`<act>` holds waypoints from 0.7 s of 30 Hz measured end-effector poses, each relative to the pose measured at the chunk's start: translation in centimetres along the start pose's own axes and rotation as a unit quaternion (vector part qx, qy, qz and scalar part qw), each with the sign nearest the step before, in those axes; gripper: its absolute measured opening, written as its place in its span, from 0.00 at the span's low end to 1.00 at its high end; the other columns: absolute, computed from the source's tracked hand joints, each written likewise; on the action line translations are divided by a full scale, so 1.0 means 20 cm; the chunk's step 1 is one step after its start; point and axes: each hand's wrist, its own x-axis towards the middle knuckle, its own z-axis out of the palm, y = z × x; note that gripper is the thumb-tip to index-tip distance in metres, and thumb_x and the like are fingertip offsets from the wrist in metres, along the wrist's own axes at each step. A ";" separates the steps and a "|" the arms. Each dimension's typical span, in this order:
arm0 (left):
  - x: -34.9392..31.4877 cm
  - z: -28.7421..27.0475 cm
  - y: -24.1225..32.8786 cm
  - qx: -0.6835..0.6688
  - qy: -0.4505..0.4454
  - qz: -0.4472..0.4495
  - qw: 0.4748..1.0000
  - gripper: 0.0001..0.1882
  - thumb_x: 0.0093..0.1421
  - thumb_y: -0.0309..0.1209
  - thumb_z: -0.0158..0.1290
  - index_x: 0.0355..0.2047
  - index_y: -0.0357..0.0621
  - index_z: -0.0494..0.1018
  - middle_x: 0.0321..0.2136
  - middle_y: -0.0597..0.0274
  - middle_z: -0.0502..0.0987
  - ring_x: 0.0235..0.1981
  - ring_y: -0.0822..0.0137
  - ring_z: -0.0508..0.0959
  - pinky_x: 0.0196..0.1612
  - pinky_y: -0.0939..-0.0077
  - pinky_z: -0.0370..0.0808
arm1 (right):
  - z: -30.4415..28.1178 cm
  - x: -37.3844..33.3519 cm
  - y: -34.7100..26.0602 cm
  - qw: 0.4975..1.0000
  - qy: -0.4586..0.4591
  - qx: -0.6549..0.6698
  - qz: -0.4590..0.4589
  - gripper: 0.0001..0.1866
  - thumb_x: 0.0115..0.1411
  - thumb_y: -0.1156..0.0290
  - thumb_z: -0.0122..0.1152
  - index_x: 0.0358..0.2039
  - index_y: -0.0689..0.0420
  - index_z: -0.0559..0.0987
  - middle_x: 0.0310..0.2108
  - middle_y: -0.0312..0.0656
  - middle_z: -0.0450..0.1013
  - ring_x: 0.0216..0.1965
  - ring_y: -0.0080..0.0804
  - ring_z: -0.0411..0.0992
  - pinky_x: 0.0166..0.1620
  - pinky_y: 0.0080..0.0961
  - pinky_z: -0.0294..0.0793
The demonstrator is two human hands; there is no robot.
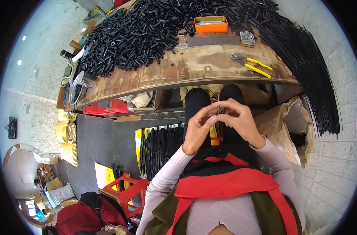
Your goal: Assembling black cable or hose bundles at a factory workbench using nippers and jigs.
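Note:
Above my lap, my left hand [200,127] and my right hand [240,120] meet at the fingertips, both closed in a pinch. Between them sits a small, thin dark piece [220,110], partly covered by the fingers; its exact kind is too small to make out. Beyond my hands is the wooden workbench [155,74]. A large heap of short black tubes [131,39] covers its far and left side. Yellow-handled pliers [256,66] lie with jaws apart near its front right edge.
An orange tin [211,25] and a small clear box of metal bits [247,38] stand at the back. Long black rods [303,66] hang over the right edge. A paper sack [290,129] stands right of my legs. A red stool [131,192] is at lower left.

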 end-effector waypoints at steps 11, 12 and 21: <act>0.07 -0.08 0.08 -0.018 -0.019 -0.013 1.000 0.12 0.56 0.23 0.63 0.40 0.37 0.75 0.32 0.64 0.79 0.35 0.77 0.78 0.40 0.83 0.75 | -0.06 0.14 -0.01 0.990 -0.088 0.083 0.066 0.15 0.50 0.72 0.72 0.34 0.55 0.73 0.33 0.29 0.68 0.33 0.14 0.64 0.38 0.14 0.64; 0.08 -0.10 0.10 -0.009 -0.049 -0.038 0.998 0.11 0.56 0.24 0.63 0.39 0.38 0.76 0.32 0.65 0.79 0.34 0.78 0.77 0.39 0.84 0.74 | -0.07 0.15 -0.03 0.985 -0.119 0.084 0.098 0.14 0.50 0.71 0.73 0.32 0.55 0.74 0.32 0.29 0.68 0.32 0.14 0.64 0.36 0.14 0.63; 0.03 0.02 0.08 -0.035 0.011 0.023 0.999 0.08 0.55 0.20 0.62 0.29 0.40 0.72 0.30 0.67 0.75 0.33 0.79 0.74 0.36 0.84 0.72 | 0.05 0.06 0.05 0.992 0.046 0.098 -0.065 0.12 0.50 0.79 0.71 0.28 0.57 0.74 0.30 0.32 0.68 0.31 0.17 0.65 0.34 0.15 0.64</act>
